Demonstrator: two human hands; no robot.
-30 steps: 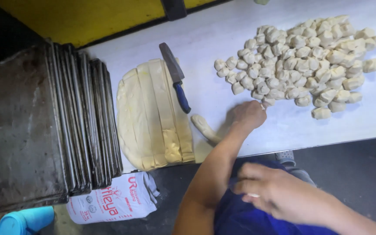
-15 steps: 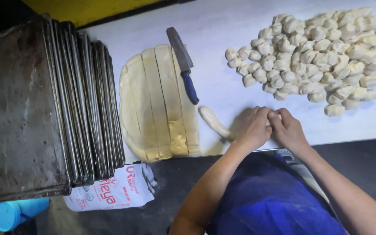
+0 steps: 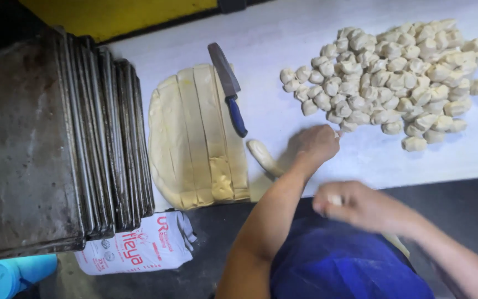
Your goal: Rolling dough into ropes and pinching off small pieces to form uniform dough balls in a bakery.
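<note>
Dough roll [image 3: 263, 157] aslant, far end leftward

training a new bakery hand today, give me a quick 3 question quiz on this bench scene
1. True or false: the knife lies on the sliced dough slab.
2. Which hand is over the white table, by the dough strip? A left B right
3. What stands stacked left of the slab?

Key: 1 true; 2 A, the left hand, while the right hand is back off the table edge; 3 metal baking trays.
</note>
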